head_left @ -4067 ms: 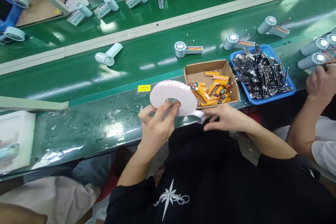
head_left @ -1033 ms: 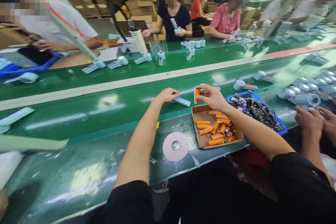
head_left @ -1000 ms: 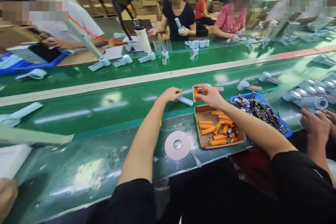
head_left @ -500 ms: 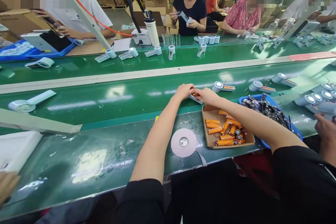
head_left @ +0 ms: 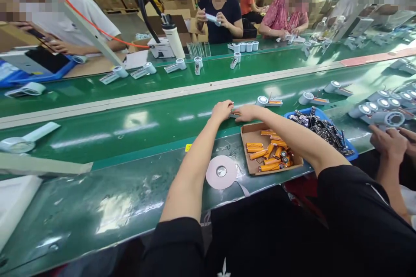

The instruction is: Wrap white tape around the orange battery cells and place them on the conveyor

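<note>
One pale housing (head_left: 233, 115), mostly hidden, lies between my left hand (head_left: 222, 111) and my right hand (head_left: 247, 113) over the green belt (head_left: 169, 110), about equally near both. Its long axis cannot be read; I cannot tell whether either grip pinches it.

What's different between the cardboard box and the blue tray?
The cardboard box has sharp corners; the blue tray has rounded ones. The box holds orange cylinders, the tray a tangle of dark parts. Some bare floor shows in the box, while a pile hides the tray's. Both are open-topped and partly covered by the right arm.
</note>
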A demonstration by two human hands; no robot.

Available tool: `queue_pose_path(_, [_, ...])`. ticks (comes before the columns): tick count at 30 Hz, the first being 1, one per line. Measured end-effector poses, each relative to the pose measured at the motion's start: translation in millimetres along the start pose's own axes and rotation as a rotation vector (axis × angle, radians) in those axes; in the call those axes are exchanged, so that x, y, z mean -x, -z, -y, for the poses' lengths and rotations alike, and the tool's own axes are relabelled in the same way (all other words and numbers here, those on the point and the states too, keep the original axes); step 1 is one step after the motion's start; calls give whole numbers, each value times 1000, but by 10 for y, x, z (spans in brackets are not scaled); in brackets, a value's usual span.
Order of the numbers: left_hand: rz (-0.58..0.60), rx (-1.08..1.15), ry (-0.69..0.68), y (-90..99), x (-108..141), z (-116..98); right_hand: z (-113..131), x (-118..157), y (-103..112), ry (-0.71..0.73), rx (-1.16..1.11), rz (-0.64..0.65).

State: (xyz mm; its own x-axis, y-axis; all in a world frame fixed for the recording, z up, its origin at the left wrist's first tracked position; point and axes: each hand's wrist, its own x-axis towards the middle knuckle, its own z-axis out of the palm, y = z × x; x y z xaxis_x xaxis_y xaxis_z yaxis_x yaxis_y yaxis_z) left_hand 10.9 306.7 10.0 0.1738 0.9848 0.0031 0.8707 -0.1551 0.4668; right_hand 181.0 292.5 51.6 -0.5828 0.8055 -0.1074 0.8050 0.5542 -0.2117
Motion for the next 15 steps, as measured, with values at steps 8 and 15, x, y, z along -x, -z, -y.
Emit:
queue_pose_path(8, [-325,-3,-175,-40,2018,595,-89,2168,-156,214,-285,-384])
queue_pose_path(15, [-387,-105,285,-368,3914,968,526,2537,-1001,693,-341,-610])
